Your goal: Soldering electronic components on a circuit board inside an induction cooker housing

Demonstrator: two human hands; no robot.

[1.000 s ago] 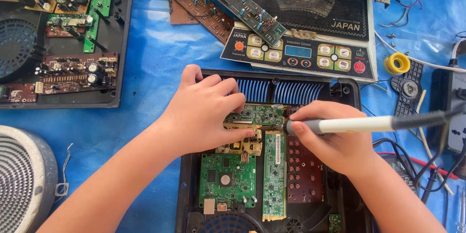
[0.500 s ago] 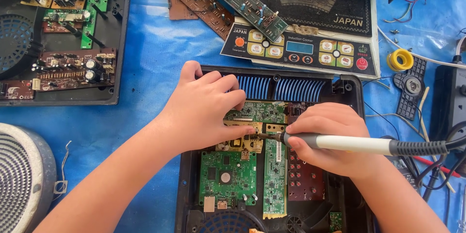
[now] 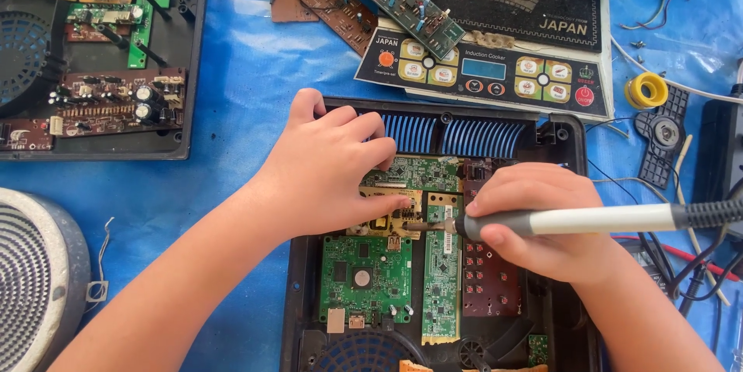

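Left hand (image 3: 329,171), fingers curled, fingertips pressing the tan circuit board (image 3: 385,221) inside the black open casing (image 3: 298,279); right hand (image 3: 534,221) closed around a soldering iron (image 3: 588,220), tip touching that board.

Soldering iron (image 3: 588,221) tip behind fingers

Above your hands lies a control panel label (image 3: 484,72): long black strip, yellow-and-orange button squares, red round button at right. At its centre sits a small blue rectangular screen (image 3: 484,68), unlit.
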